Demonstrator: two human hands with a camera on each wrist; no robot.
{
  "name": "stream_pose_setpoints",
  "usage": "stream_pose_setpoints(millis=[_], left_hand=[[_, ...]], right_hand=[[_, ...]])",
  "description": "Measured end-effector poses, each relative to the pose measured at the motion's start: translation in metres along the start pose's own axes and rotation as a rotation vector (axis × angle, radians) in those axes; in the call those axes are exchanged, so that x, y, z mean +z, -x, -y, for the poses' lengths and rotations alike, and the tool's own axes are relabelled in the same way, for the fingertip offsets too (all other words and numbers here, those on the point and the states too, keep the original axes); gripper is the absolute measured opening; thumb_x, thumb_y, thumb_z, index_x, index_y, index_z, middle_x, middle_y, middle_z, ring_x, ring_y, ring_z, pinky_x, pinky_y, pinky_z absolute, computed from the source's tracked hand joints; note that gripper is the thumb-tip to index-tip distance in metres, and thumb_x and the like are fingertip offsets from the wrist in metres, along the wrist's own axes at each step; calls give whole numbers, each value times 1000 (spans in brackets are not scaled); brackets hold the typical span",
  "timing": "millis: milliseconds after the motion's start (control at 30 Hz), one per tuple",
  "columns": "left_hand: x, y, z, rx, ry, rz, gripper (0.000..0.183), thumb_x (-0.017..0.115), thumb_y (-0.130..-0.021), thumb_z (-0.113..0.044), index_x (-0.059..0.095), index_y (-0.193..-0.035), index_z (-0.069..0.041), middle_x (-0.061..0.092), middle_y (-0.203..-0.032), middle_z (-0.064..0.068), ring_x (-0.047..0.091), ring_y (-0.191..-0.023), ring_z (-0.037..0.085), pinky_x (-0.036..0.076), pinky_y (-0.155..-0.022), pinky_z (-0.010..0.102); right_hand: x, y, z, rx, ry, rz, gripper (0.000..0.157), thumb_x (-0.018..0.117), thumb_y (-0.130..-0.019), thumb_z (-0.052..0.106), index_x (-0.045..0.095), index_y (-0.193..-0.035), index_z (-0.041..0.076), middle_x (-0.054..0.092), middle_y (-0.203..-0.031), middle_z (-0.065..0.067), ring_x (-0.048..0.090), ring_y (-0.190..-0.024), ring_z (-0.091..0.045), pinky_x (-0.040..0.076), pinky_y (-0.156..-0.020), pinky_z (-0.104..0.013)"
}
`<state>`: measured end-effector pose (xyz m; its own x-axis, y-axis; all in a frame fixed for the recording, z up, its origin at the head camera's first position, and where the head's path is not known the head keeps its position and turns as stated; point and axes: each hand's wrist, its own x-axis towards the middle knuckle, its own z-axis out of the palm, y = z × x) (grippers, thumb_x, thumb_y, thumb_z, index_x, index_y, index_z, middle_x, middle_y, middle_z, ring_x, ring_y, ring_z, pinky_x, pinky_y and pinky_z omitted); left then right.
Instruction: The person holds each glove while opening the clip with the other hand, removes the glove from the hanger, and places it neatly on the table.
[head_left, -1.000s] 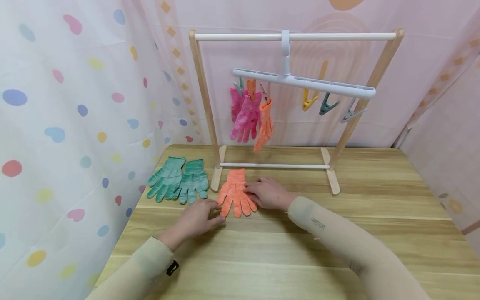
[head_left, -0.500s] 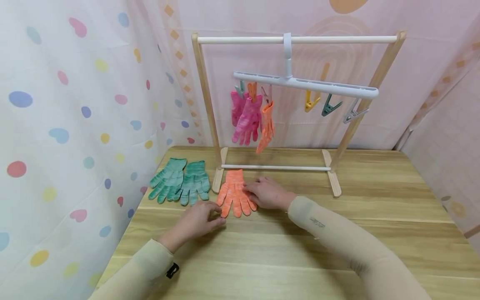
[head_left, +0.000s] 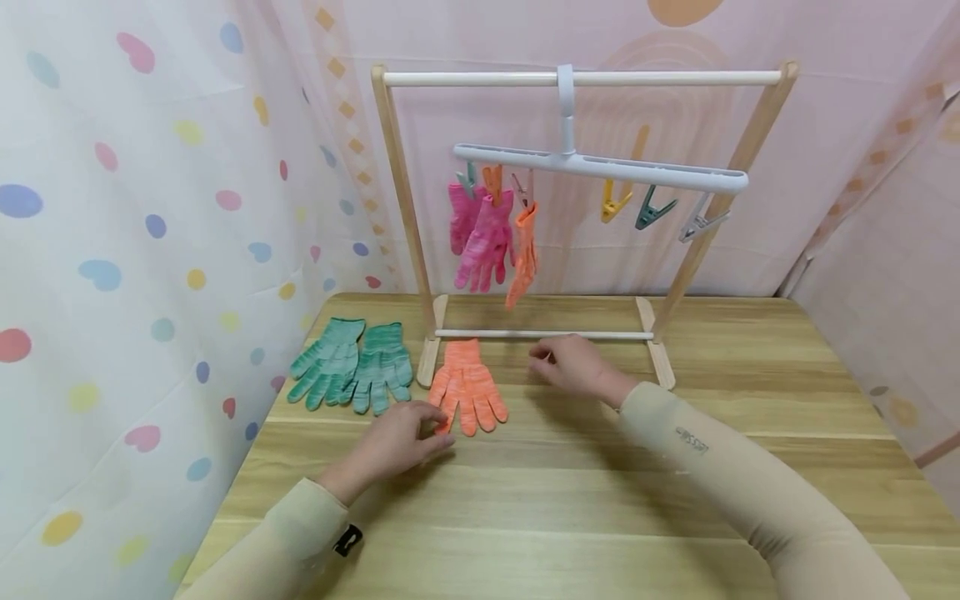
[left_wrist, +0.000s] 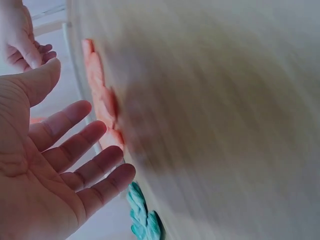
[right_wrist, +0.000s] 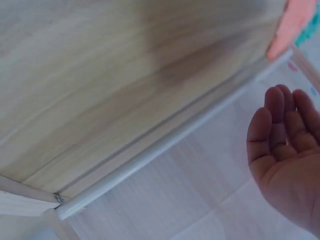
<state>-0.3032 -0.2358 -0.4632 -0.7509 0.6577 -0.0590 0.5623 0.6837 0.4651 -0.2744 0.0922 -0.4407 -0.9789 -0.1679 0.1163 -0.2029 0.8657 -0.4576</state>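
Note:
An orange knitted glove (head_left: 468,387) lies flat on the wooden table, fingers toward the person. My left hand (head_left: 397,437) is at its lower left, fingertips right at the glove's finger ends; in the left wrist view this hand (left_wrist: 55,155) shows relaxed, spread fingers and an unfilled palm. My right hand (head_left: 573,364) hovers right of the glove, apart from it, by the rack's lower bar. The right wrist view shows that hand (right_wrist: 290,150) with loosely bent fingers holding nothing. Two green gloves (head_left: 326,362) lie left of the orange one, slightly overlapping.
A wooden drying rack (head_left: 401,192) stands behind, with a pale hanger (head_left: 637,169) on its top rod. Two pink gloves (head_left: 486,242) and another orange glove (head_left: 525,254) hang from clips at left. A yellow clip (head_left: 615,204), a green clip (head_left: 654,210) and a grey clip (head_left: 701,223) hang at right.
My right hand has left the orange glove's edge and moved right and slightly back. The left hand has stayed by the glove. The whole head view has shifted slightly.

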Motion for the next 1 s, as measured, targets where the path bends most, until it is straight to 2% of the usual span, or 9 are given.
stream_pose_setpoints(millis=[133, 267, 367, 533, 733, 833, 900, 1000], left_hand=[[-1, -3, -7, -22, 115, -2, 38, 75, -101, -38, 77, -127, -11, 78, -128, 5, 73, -116, 27, 60, -99, 52], [-4, -8, -16, -32, 204, -28, 36, 74, -102, -37, 77, -128, -12, 75, -135, 6, 68, -128, 34, 57, -104, 57], [-6, -15, -24, -22, 227, -55, 37, 73, -103, -38, 76, -129, -13, 74, -136, 7, 66, -132, 36, 55, -106, 60], [-11, -27, -39, -15, 254, -72, 48, 71, -102, -49, 74, -134, -15, 75, -134, 2, 67, -130, 34, 56, -105, 59], [-25, -42, -55, 49, 292, -106, 41, 71, -103, -44, 75, -131, -15, 77, -129, 5, 73, -109, 28, 60, -94, 53], [-36, -49, -64, 73, 290, -137, 37, 71, -104, -40, 75, -130, -14, 74, -136, 8, 72, -116, 30, 60, -97, 54], [-45, -54, -69, 89, 278, -167, 36, 71, -104, -38, 75, -131, -14, 73, -138, 8, 69, -127, 32, 58, -103, 55], [-59, -61, -77, 101, 271, -233, 37, 70, -105, -37, 74, -132, -12, 76, -131, 11, 72, -123, 35, 61, -99, 54]], right_hand=[[-13, -2, 2, 105, -103, -118, 36, 68, -106, 37, 77, -120, 6, 80, -107, -9, 73, -95, -21, 61, -84, -41], [-24, -9, 10, 178, -209, -225, 42, 68, -104, 45, 75, -119, 7, 77, -107, -10, 71, -95, -23, 59, -82, -40], [-31, -16, 19, 189, -282, -292, 44, 68, -104, 48, 71, -118, 7, 75, -106, -11, 68, -94, -25, 58, -80, -40], [-39, -31, 35, 215, -347, -377, 49, 70, -101, 54, 67, -119, 8, 72, -106, -8, 67, -96, -23, 57, -82, -40], [-45, -46, 50, 258, -352, -435, 52, 69, -100, 60, 66, -119, 12, 71, -106, -4, 66, -92, -22, 55, -79, -40], [-48, -48, 55, 270, -320, -467, 47, 67, -101, 57, 67, -117, 12, 72, -105, -4, 68, -90, -22, 55, -77, -40], [-49, -48, 56, 267, -285, -492, 40, 66, -103, 52, 69, -114, 13, 74, -102, -4, 69, -88, -22, 55, -76, -41], [-49, -47, 55, 250, -222, -525, 28, 65, -105, 42, 70, -105, 14, 76, -96, -4, 69, -83, -22, 53, -72, -40]])
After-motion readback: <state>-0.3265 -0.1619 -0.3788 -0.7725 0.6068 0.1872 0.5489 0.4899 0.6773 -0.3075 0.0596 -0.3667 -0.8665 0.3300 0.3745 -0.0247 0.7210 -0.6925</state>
